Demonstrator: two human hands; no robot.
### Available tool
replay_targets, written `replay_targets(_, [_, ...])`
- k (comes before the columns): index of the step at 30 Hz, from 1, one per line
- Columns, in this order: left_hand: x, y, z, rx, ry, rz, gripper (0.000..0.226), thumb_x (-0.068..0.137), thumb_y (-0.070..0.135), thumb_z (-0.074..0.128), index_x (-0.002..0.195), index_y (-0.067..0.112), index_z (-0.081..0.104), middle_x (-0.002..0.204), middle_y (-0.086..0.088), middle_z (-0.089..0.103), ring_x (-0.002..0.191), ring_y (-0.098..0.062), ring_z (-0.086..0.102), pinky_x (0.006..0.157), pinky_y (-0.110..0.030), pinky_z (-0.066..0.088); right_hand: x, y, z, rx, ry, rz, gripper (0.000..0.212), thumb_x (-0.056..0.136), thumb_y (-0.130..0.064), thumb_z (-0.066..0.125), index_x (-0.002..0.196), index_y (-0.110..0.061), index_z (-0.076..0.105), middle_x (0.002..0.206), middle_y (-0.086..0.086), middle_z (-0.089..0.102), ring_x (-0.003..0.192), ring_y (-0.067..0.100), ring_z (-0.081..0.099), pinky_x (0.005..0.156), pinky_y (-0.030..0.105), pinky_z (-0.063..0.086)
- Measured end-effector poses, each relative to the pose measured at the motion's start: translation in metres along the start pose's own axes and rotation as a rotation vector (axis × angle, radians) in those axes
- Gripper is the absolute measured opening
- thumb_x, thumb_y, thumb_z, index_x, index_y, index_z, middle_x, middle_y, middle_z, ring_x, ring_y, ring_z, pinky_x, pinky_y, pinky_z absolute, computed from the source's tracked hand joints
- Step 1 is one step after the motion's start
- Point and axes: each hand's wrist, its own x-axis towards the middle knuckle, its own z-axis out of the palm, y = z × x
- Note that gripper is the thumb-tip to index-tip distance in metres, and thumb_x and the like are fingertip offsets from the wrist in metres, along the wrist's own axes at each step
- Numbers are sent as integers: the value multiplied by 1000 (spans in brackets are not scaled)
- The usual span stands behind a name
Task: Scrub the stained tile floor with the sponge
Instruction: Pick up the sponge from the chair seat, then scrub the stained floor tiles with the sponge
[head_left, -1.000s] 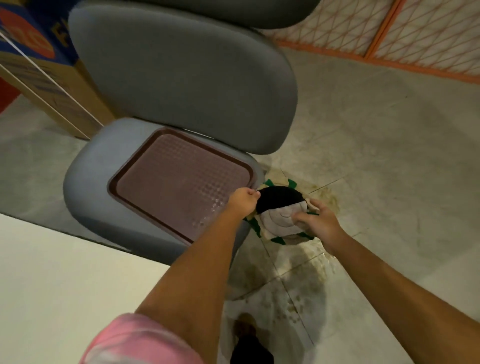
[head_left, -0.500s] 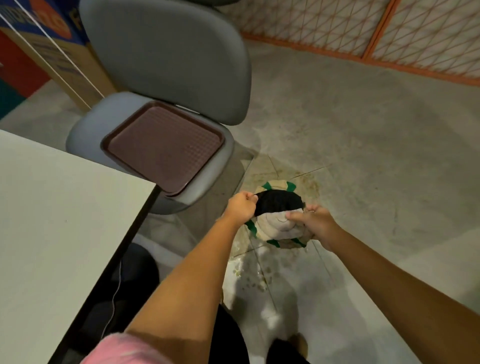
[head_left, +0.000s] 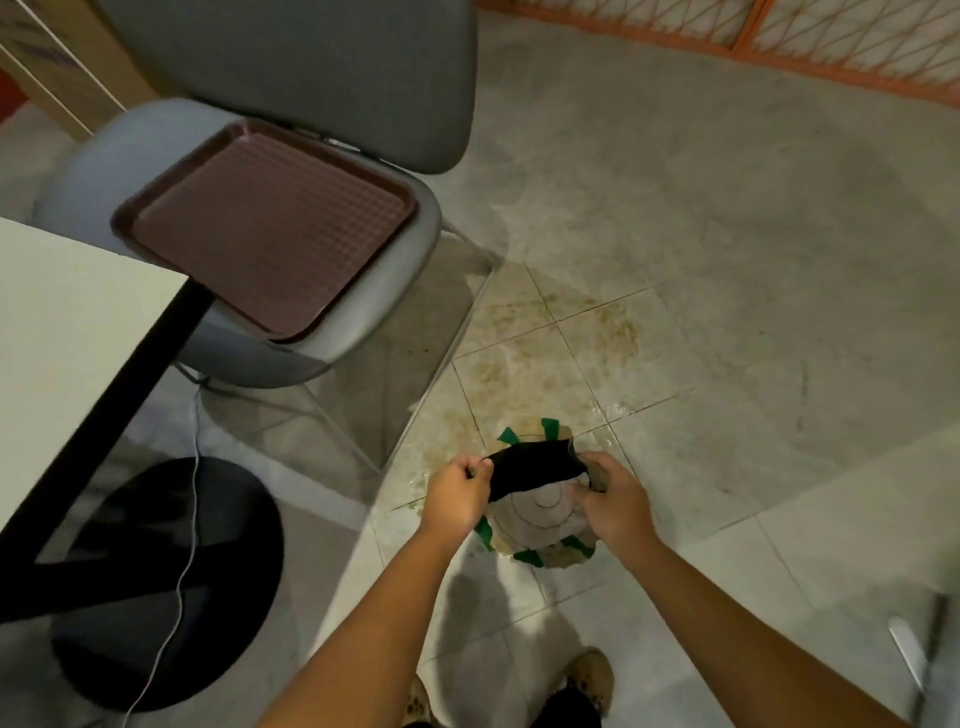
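I hold a round beige sponge pad with green tabs around its rim, above the tile floor. My left hand pinches the left end of a black band stretched across the pad's top. My right hand grips the band's right end and the pad's edge. A yellowish-brown wet stain spreads over several tiles just beyond the pad and partly under it.
A grey chair with a brown tray on its seat stands at the upper left. A white table with a black round base and a thin cable is at the left. An orange lattice fence runs along the back. My shoes are below.
The view has pulled back from the chair, so the stained tiles now show beyond the pad. Both hands still hold the pad, with the black band pulled wider across it.
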Motion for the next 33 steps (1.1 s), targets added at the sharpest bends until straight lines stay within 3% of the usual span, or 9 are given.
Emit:
replay_targets(4, [39,-56,14,-62,-33,-8,26,99,21,44,73,18,49,70,-2,52,61,-14,45,54,-26,35,29,48,51,122,39,109,37,86,-10,65,120,-4,56,110,9,62,96,22,57,79,24,43])
replay_targets(7, [60,-103,26,-94,-56,-55,17,99,21,45,92,13,58,88,-12,58,75,-23,54,58,-31,41,49,93,90,157,17,160,28,85,-10,65,111,0,61,106,12,64,99,28,59,90,39,48])
replay_targets(11, [88,-159,41,-20,-60,-97,24,99,22,45,116,8,56,107,-10,62,78,-17,56,53,-12,42,65,145,134,162,-2,190,20,87,-8,62,105,-1,63,106,17,65,102,32,59,93,47,46])
replay_targets(18, [144,-207,59,72,-317,-228,49,92,31,59,134,13,41,127,-6,54,101,-16,52,60,-15,43,100,215,189,21,-35,148,27,90,-14,58,116,-8,61,109,11,63,97,22,55,84,28,42])
replay_targets(20, [166,-212,64,181,-412,-185,36,92,28,59,122,8,54,113,-9,60,92,-15,54,60,-14,43,118,227,202,-1,-45,93,27,90,-12,58,117,-8,61,108,9,63,95,19,54,75,20,36])
replay_targets(21, [180,-212,68,251,-437,-145,21,92,27,60,102,9,60,94,-8,61,78,-14,54,52,-13,42,129,232,207,3,-42,63,26,90,-9,58,116,-7,61,105,7,62,95,18,53,72,17,34])
replay_targets(23, [209,-213,74,386,-443,-55,27,91,28,61,71,15,47,66,-3,45,57,-13,43,44,-18,34,153,238,217,-5,-25,-11,26,91,-5,56,116,-4,60,101,7,61,98,21,54,66,14,31])
replay_targets(28, [270,-213,86,517,-365,97,32,91,21,59,70,14,36,64,-4,41,55,-18,41,51,-27,34,225,242,242,-75,47,-241,34,88,-4,58,122,-2,58,122,14,58,114,25,52,91,20,36])
replay_targets(33, [292,-226,78,419,-268,150,23,96,14,51,75,14,41,71,-6,48,57,-16,48,50,-25,42,254,229,263,-121,71,-427,28,87,-5,58,114,-4,64,110,9,63,107,23,55,76,17,34])
